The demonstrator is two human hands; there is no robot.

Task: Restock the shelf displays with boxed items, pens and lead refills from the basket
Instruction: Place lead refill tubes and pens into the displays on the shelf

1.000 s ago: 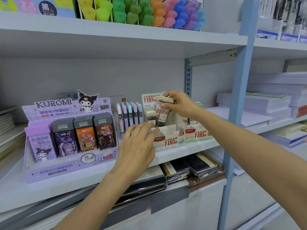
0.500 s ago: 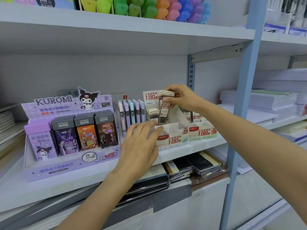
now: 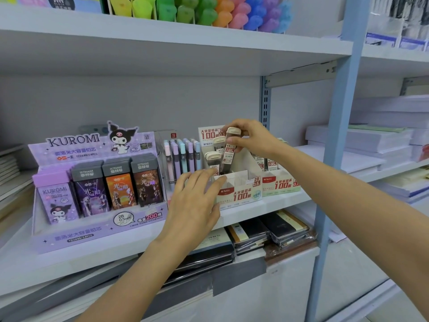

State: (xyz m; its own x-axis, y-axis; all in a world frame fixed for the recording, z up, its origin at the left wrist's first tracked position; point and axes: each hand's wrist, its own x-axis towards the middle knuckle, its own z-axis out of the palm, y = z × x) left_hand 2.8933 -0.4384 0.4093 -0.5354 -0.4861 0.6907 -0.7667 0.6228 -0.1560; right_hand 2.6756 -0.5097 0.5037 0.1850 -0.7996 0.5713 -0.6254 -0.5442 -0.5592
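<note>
Over the white display box [image 3: 240, 194], the right grip [image 3: 254, 138] pinches the cream cap of a lead refill tube [image 3: 228, 153] between thumb and fingertips, holding it almost upright with its lower end dipping into the box behind the front compartments. Lower down, the left grip [image 3: 197, 201] lies with fingers straight, their tips touching the box's front left corner. Just left stand pastel pens [image 3: 183, 156] and a purple Kuromi display [image 3: 92, 224], all on one shelf [image 3: 267, 211].

right hand [image 3: 253, 140] went from two refills down to one held tube [image 3: 229, 152], the other tube [image 3: 219, 143] ended up standing in the display box [image 3: 241, 196]
</note>
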